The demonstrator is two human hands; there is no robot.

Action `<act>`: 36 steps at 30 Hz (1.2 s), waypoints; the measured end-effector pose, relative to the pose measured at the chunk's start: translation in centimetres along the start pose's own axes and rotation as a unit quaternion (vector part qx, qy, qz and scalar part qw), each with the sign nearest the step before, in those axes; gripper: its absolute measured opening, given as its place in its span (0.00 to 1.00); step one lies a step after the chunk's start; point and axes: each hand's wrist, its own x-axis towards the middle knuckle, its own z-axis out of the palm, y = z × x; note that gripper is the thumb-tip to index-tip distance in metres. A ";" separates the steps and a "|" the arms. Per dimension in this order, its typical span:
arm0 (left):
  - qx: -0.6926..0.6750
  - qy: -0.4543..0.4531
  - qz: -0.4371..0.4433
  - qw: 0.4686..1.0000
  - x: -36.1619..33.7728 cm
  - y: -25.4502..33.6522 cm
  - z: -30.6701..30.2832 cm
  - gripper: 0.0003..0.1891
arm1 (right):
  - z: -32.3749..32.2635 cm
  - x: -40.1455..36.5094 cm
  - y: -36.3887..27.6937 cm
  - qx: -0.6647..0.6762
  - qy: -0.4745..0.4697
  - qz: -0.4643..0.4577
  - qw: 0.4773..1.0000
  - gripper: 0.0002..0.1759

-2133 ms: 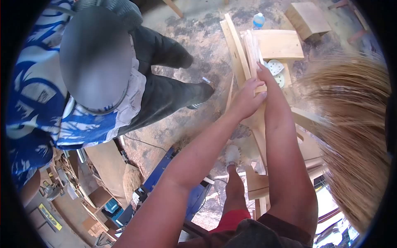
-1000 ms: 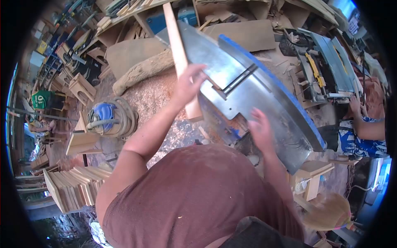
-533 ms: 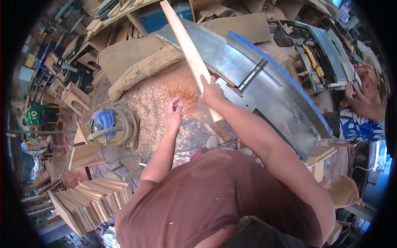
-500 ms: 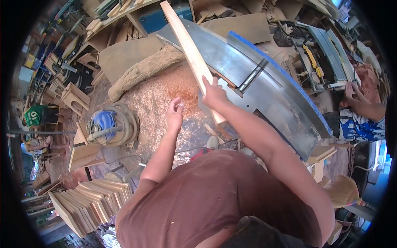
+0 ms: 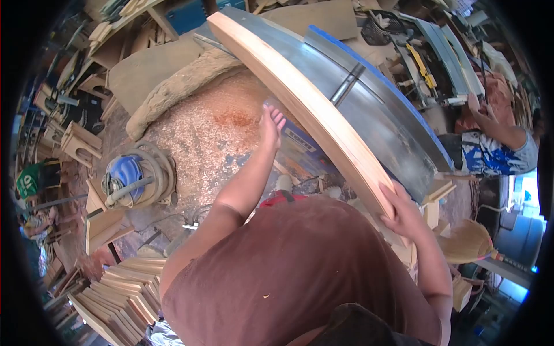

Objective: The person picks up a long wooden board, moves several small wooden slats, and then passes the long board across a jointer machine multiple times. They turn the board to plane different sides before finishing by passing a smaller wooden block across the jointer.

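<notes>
A long pale wooden board (image 5: pixel 306 106) lies lengthwise along the near side of a metal machine table (image 5: pixel 398 138), its far end at the top. My right hand (image 5: pixel 404 213) grips the board near its close end, thumb on one side and fingers over the other. My left hand (image 5: pixel 271 126) is raised in the air left of the board, fingers apart and holding nothing. A blue fence edge (image 5: pixel 375 75) runs along the machine's far side. Between the board and this fence, a slot with a cutter roller (image 5: pixel 346 85) crosses the metal surface.
Wood shavings (image 5: pixel 196 121) cover the floor beside a dusty hose (image 5: pixel 179 86). A blue vacuum (image 5: pixel 127 175) stands at left, stacked boards (image 5: pixel 121 294) at lower left. A co-worker (image 5: pixel 490 147) is at right, another person (image 5: pixel 34 180) at far left. A broom (image 5: pixel 467 242) is at lower right.
My right hand and the board's near end have moved right and toward me, and the board now lies along the machine. My left hand has moved up and right, its fingers more spread.
</notes>
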 end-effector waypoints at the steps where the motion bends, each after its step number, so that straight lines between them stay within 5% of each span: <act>1: 0.001 -0.005 -0.008 1.000 0.3 -0.1 0.8 0.39 | -0.7 -2.1 0.3 0.009 0.003 0.005 1.000 0.47; 4: -0.104 -0.109 0.010 0.988 -0.5 1.6 4.4 0.45 | -3.1 -7.8 -0.5 0.004 0.001 0.048 0.999 0.48; 12: -0.296 -0.153 -0.078 0.940 -2.4 0.6 7.8 0.44 | -3.3 -14.9 0.0 0.005 0.090 0.108 0.990 0.44; 19: -0.206 -0.213 -0.095 0.950 -10.4 1.4 11.4 0.41 | 0.9 -20.9 9.9 -0.001 0.277 0.189 0.942 0.36; 21: -0.156 -0.248 -0.111 0.950 -11.9 0.6 12.1 0.39 | 1.9 -22.3 13.2 -0.092 0.251 0.191 0.945 0.30; 25: -0.102 -0.287 -0.186 0.934 -13.5 -2.9 12.7 0.36 | 3.1 -25.2 19.4 -0.062 0.255 0.280 0.923 0.29; 28: -0.008 -0.244 -0.267 0.932 -15.3 -5.0 15.0 0.33 | 3.5 -26.9 25.5 0.041 0.208 0.330 0.920 0.30; 36: 0.167 -0.200 -0.310 0.914 -18.4 -13.1 23.1 0.32 | 5.9 -30.4 40.4 0.130 0.178 0.378 0.899 0.37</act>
